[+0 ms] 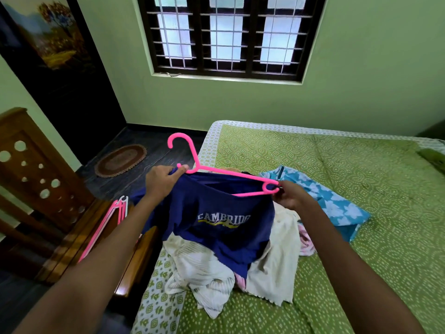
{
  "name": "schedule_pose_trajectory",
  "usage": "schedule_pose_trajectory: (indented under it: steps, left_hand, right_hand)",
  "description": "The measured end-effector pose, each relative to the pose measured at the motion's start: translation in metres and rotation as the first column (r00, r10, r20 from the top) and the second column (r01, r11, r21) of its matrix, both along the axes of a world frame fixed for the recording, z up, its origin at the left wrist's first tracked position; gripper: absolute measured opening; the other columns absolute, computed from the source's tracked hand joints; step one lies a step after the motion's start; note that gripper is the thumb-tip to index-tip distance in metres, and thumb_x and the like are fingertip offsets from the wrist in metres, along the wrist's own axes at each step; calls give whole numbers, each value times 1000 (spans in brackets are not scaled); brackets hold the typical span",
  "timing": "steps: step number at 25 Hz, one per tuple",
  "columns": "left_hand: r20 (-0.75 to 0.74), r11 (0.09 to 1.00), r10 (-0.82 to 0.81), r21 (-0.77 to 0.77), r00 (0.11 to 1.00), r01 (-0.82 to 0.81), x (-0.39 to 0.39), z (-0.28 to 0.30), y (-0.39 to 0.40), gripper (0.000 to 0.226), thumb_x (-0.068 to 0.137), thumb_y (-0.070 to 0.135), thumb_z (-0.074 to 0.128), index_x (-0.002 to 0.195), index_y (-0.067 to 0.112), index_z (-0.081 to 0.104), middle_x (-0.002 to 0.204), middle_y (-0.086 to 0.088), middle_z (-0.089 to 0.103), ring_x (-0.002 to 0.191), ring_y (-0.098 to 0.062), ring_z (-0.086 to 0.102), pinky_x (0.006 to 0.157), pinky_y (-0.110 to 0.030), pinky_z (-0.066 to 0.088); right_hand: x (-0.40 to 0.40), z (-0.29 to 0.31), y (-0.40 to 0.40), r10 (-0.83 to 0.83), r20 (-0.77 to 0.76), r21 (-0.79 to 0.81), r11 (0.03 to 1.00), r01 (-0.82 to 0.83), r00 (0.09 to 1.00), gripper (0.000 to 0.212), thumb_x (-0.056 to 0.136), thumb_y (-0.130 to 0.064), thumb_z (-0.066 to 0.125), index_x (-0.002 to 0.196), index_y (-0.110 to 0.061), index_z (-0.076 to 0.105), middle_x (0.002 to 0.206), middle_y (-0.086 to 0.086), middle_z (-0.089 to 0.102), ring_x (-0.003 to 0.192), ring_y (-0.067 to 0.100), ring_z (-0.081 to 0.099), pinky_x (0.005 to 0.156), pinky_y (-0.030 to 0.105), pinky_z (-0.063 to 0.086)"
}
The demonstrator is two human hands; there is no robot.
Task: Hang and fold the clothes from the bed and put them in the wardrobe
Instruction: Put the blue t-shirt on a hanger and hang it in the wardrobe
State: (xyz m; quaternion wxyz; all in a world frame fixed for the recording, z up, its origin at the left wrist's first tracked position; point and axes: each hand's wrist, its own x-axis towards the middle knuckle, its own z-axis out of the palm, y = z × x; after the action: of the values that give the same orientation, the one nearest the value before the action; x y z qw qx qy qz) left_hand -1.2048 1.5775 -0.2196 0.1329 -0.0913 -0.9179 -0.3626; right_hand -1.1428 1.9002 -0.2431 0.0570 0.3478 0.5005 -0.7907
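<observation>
Item: navy shirt (216, 213), held at frame centre above the clothes pile (209, 268) on the bed (361, 213); a pink hanger (216, 171) is partly threaded into its neck. Left hand (161, 180): fingers curled, pinching the shirt's shoulder edge just beside the hanger's neck. Right hand (289, 195): fingers closed on the hanger's right end loop, with fabric apparently caught there too, though the exact contact is too small to tell. Hook points upper left, toward the dark door (60, 80). Step in hand, as judged: seating the shirt on the hanger. Done well, the left shoulder seam would be drawn over the hanger's left arm while the right hand keeps the other end steady, the collar centred under the hook, both shoulders level so the shirt does not slide off, and the hem shaken free of the pile before lifting away. Other stock: cream garments (272, 268), blue floral garment (332, 206) at centre right, spare hangers (108, 225) leaning on the wooden bed frame (72, 249) at lower left, oval mat (120, 160), barred window (228, 37) at top. Wardrobe: not identifiable. Writing: shirt chest reads "CAMBRIDG", last letters lost in a fold; smaller line beneath illegible. No other labels readable.
</observation>
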Motion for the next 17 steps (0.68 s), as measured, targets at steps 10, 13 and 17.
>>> schedule_pose_trajectory:
  steps: [10, 13, 17]
  left_hand:
    - [-72, 987, -8, -162, 997, -4, -3, -11, 8, 61, 68, 73, 31, 46, 16, 27, 41, 2, 27, 41, -16, 33, 47, -28, 19]
    - [-78, 973, -36, -230, 996, 17, 1, -18, 16, 61, 68, 75, 32, 46, 18, 29, 40, 1, 31, 41, -18, 39, 46, -27, 21]
    - [-51, 993, 1, -114, 999, -7, 8, -8, 37, 62, 68, 73, 40, 48, 19, 18, 42, 4, 23, 40, -12, 30, 46, -28, 19]
  right_hand:
    - [11, 12, 11, -110, -42, 453, 884, 117, 993, 20, 78, 10, 61, 64, -3, 53, 58, 10, 50, 44, 17, 51, 41, 23, 51]
    - [6, 26, -1, -31, -127, 749, 653, 116, 991, 24, 69, 7, 61, 51, -8, 59, 48, 8, 54, 42, 21, 56, 54, 35, 54]
    - [2, 41, -35, 169, -152, 866, 498, 48, 974, 13, 69, 1, 58, 57, 2, 63, 47, 15, 58, 33, 13, 57, 39, 24, 45]
